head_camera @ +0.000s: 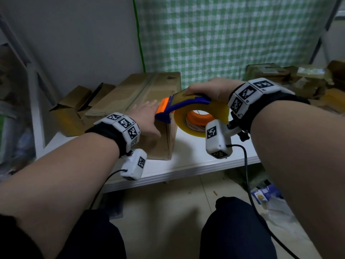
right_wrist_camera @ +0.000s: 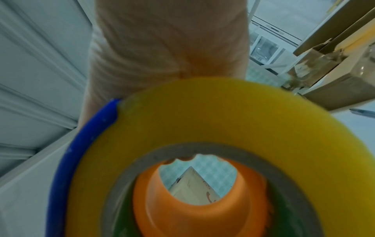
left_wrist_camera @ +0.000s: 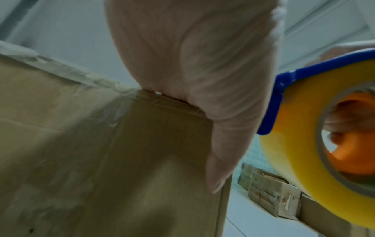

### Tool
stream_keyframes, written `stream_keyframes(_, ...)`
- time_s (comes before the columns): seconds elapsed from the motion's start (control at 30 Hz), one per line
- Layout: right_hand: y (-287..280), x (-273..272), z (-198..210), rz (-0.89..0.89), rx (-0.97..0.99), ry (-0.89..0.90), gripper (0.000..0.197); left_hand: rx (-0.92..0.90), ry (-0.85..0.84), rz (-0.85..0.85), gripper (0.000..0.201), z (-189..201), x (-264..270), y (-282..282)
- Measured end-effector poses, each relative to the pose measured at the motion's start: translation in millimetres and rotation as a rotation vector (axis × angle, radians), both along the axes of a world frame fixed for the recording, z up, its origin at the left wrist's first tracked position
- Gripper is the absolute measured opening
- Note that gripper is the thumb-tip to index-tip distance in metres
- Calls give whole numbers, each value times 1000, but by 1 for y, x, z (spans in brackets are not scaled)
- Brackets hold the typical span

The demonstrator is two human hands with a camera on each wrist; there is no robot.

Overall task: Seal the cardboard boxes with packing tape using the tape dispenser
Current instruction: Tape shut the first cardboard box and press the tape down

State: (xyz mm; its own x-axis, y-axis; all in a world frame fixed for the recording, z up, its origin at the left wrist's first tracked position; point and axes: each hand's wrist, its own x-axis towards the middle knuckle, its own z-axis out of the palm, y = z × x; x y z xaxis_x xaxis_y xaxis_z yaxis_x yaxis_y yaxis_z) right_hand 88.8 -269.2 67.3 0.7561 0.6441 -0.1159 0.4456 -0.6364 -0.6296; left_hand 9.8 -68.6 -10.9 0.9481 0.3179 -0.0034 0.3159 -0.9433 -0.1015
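Observation:
A long cardboard box (head_camera: 141, 94) lies on the white shelf (head_camera: 188, 163), clear tape running along its top seam. My left hand (head_camera: 147, 116) lies flat on the box's near top edge, fingers straight, thumb down the front face (left_wrist_camera: 221, 160). My right hand (head_camera: 209, 88) grips the blue and orange tape dispenser (head_camera: 179, 107) from above, its orange front end at the box's near right corner. The yellow tape roll (head_camera: 201, 120) hangs beside the box. In the right wrist view the roll (right_wrist_camera: 223, 125) fills the frame and hides my fingers.
Smaller opened boxes (head_camera: 74, 105) sit left of the long box against the grey wall. More taped boxes (head_camera: 291, 75) are piled at the back right. A green checked curtain (head_camera: 233, 34) hangs behind. My knees and the tiled floor lie below the shelf edge.

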Motion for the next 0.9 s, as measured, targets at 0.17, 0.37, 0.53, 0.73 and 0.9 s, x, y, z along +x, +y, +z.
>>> stream_keyframes(0.17, -14, 6, -12, 6, 122, 143, 32, 20, -35, -55, 108, -1, -2, 2)
stream_keyframes(0.37, -51, 19, -20, -53, 95, 136, 34, 27, 54, -15, 111, 3, 0, 2)
stream_keyframes(0.53, -47, 14, -33, -57, 62, 107, 26, -40, 98, -7, 93, 15, 3, -3)
stream_keyframes(0.73, -37, 11, -37, -3, -14, 65, 24, -269, 102, 164, 47, 26, 15, -2)
stream_keyframes(0.9, -33, 20, -48, -5, 46, 123, 29, -174, 103, 190, 54, 24, 28, -21)
